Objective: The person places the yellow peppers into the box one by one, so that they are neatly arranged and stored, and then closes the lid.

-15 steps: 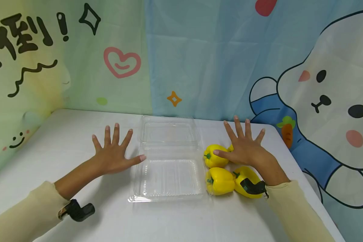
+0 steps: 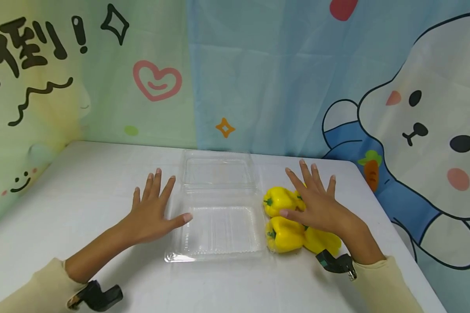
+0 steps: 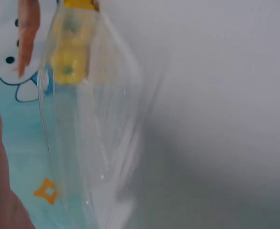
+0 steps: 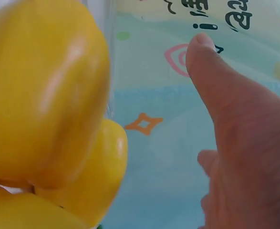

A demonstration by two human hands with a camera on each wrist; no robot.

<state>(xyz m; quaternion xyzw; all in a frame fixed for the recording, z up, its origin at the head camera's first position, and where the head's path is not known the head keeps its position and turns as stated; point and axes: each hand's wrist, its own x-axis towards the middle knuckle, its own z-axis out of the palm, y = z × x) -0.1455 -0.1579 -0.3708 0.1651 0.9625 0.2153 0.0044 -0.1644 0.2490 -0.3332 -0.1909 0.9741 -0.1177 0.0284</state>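
A clear plastic clamshell box lies opened flat on the white table, its lid toward the back. My left hand hovers at the box's left side, fingers straight, the thumb overlapping its edge in the head view. Over the yellow bell peppers on the box's right, my right hand is held with fingers spread and partly hides them. Several peppers sit in a cluster; in the right wrist view one pepper looms close beside the thumb. Neither hand holds anything.
The white table runs back to a printed cloth backdrop with a cartoon bear at the right. Dark wrist cameras are strapped at the left sleeve and the right sleeve.
Both hands have drawn slightly back toward the body, and the left hand's fingers have come closer together. The box and peppers have stayed in place.
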